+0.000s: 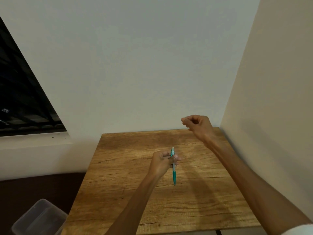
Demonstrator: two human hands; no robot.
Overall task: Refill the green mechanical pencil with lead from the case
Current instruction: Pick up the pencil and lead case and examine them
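- Pale walls meet in a corner behind a small wooden table point(194, 209), whose far edge sits against the back wall and whose right side runs along the side wall.
- At the upper left a dark window point(20, 92) is set in the back wall, with a white sill beneath it.
- Below the table's left side, a clear plastic container point(40, 217) sits at the lower left over a dark brown surface.
- Left hand point(162, 162): raised over the middle of the table, fingers curled round the green mechanical pencil point(174, 173).
- The pencil stands nearly upright in that grip, its tip pointing down towards the tabletop and its top end rising just above the fingers; the green grip section hangs below the hand.
- Right hand point(197, 123): lifted higher and further back, over the table's far right corner, well apart from the left hand.
- Its fingertips are drawn together against the thumb as if pinching; whether anything is held between them is too small to tell.
- A white sleeve edge point(299, 230) shows at the bottom right by the right forearm.
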